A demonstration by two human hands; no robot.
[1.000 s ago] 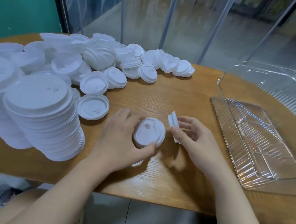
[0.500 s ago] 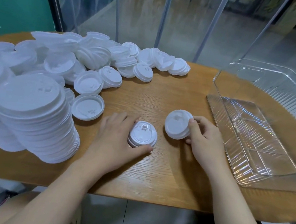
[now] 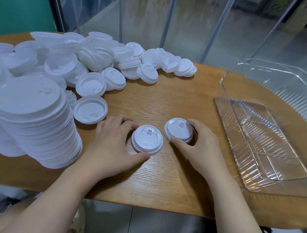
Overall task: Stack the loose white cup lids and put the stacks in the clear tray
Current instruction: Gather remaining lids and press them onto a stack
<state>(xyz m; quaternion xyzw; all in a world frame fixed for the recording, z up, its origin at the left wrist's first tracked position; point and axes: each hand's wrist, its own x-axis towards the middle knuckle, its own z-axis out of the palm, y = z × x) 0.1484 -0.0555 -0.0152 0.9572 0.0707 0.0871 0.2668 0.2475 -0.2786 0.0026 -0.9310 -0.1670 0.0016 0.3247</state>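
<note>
Two small stacks of white lids sit low in the centre of the frame on the wooden table [image 3: 170,99]. The left hand [image 3: 113,144] curls thumb and fingers round the left stack [image 3: 146,139] — flat on the wood. The right hand [image 3: 199,147] pinches the right stack [image 3: 178,129], tilted, just beside the first. Loose lids [image 3: 101,64] spread across the upper left; tall lid stacks [image 3: 29,115] rise at the left edge. The clear tray [image 3: 263,134] stands at right — nothing in it.
</note>
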